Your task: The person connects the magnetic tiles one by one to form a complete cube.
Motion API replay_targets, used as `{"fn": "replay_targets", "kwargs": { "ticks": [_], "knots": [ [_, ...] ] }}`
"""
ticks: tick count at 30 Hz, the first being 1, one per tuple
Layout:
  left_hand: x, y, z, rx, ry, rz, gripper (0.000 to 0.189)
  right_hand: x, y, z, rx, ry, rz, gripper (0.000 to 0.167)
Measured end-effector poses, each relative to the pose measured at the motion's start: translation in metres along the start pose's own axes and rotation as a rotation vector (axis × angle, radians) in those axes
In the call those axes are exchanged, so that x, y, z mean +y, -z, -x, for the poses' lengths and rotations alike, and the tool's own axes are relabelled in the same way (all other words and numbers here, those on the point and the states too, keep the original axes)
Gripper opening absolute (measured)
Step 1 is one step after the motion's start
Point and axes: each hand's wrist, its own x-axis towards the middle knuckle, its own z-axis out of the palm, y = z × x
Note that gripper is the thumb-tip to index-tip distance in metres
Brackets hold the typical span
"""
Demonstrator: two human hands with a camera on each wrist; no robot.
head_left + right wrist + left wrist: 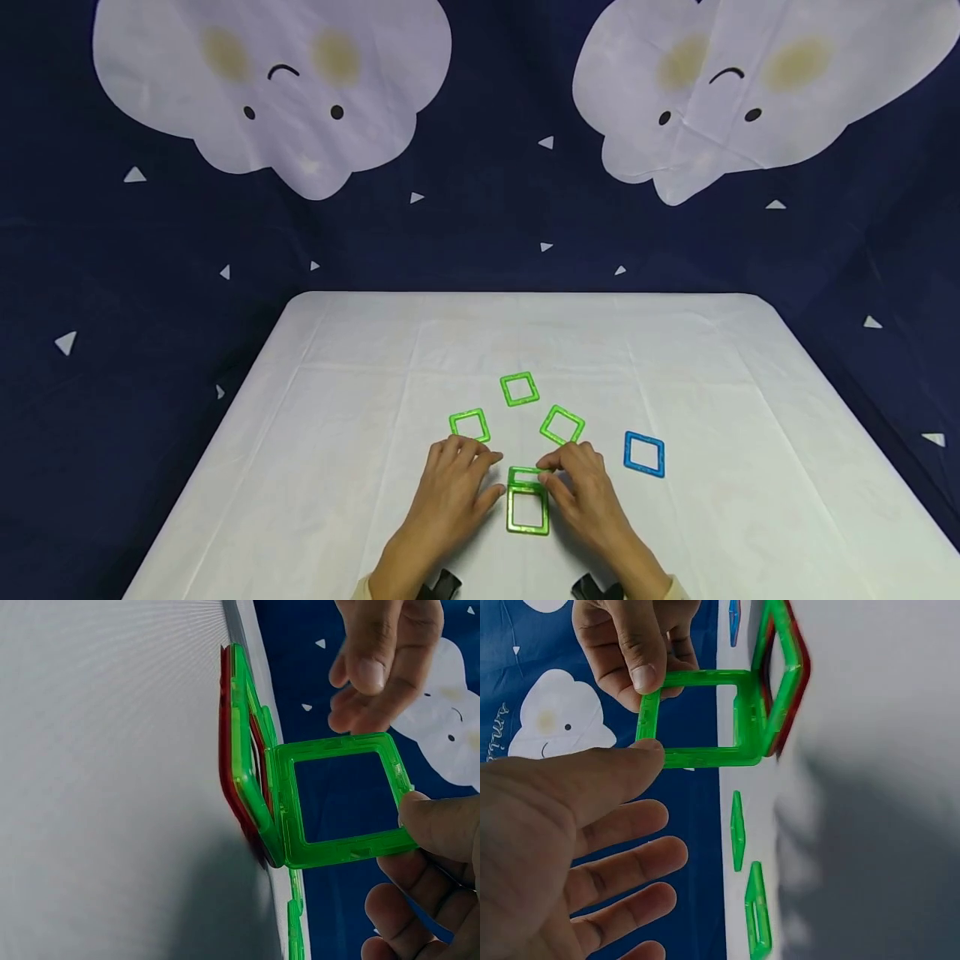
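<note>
A green square magnetic tile [345, 852] stands upright at the far edge of a flat green tile [528, 530]. That flat tile lies on a red tile [225, 742], both on the table. My right hand [592, 492] pinches the upright tile by its upper edge, between thumb and index finger. On the other side, my left hand [453, 492] has its fingers loosely spread. Its thumb is close to the upright tile; in the right wrist view a gap shows between them.
Beyond my hands, three loose green tiles lie flat: one left [485, 427], one farther back [535, 392], one right [551, 414]. A blue square tile [628, 451] lies to the right. The white table [360, 375] ends at a dark blue cloud-patterned cloth [480, 250].
</note>
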Motion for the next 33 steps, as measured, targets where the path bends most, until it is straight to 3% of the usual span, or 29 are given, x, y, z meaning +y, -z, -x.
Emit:
{"fn": "replay_targets", "kwargs": {
  "ticks": [6, 14, 33],
  "knots": [
    [-0.0012, -0.0009, -0.0083, 0.020, -0.037, -0.002, 0.028, -0.0011, 0.0007, -0.0020, -0.007, 0.001, -0.006, 0.026],
    [-0.0031, -0.0048, -0.0094, 0.057, -0.068, 0.027, 0.018, -0.0021, 0.0012, -0.0012, -0.005, -0.001, -0.003, 0.027],
    [-0.0031, -0.0083, -0.0119, 0.063, -0.076, 0.038, 0.015, -0.0013, 0.0013, -0.0010, -0.021, -0.034, -0.007, 0.025]
  ]
}}
